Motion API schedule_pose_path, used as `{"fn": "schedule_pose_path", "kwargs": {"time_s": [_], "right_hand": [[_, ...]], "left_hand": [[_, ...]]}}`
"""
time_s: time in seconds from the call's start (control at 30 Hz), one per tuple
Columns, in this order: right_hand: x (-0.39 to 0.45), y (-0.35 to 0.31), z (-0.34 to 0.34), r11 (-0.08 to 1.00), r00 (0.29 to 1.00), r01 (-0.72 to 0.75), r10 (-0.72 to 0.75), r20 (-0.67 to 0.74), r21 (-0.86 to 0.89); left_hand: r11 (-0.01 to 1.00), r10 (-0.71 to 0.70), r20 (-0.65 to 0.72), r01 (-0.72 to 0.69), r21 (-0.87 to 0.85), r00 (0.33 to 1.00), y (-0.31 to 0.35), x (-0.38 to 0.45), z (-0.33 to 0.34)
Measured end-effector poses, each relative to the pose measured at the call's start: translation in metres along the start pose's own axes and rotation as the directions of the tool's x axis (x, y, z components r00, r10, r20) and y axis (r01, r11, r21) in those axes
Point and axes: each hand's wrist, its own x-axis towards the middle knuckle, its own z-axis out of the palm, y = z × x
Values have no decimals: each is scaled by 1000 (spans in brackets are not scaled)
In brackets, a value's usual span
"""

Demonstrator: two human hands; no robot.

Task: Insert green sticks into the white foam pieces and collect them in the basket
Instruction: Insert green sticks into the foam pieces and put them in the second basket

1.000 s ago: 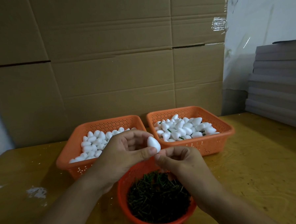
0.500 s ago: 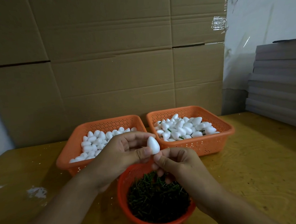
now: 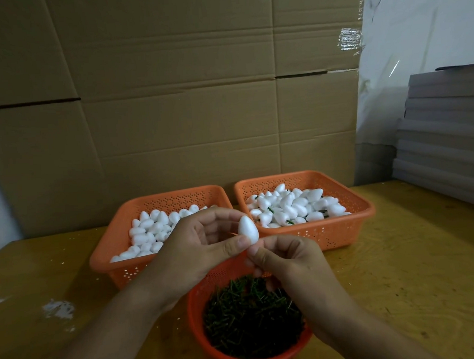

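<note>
Your left hand (image 3: 195, 247) pinches a smooth, egg-shaped white foam piece (image 3: 248, 230) above the round perforated basket (image 3: 208, 288) of thin green sticks (image 3: 251, 321). Your right hand (image 3: 287, 261) curls just beneath it, fingertips pinched; its contents are hidden.

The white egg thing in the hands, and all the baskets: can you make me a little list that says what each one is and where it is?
foam piece: white, egg-shaped, held above the round basket
left hand: grips the foam piece
right hand: fingers pinched at the foam piece's bottom; stick not visible
round basket: orange, nearest, full of green sticks
left basket: orange, plain foam pieces
right basket: orange, foam pieces with green sticks in them
table: yellowish wood
</note>
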Motion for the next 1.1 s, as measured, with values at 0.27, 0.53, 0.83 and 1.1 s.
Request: {"fn": "schedule_pose_path", "kwargs": {"time_s": [0.27, 0.53, 0.83, 1.1], "right_hand": [[2, 1, 0, 997, 997, -70, 71, 41, -30], [5, 6, 1, 965, 986, -153, 162, 28, -214], [6, 10, 4, 962, 986, -156, 166, 28, -222], [3, 11, 2, 965, 987, -131, 148, 57, -225]], "left_hand": [[988, -129, -37, 125, -95, 991, 0, 5, -5], [955, -297, -146, 295, -34, 944, -9, 56, 6], [919, -387, -116, 371, -135, 915, 7, 159, 57], [894, -303, -325, 386, 230, 896, -23, 162, 6]]}}
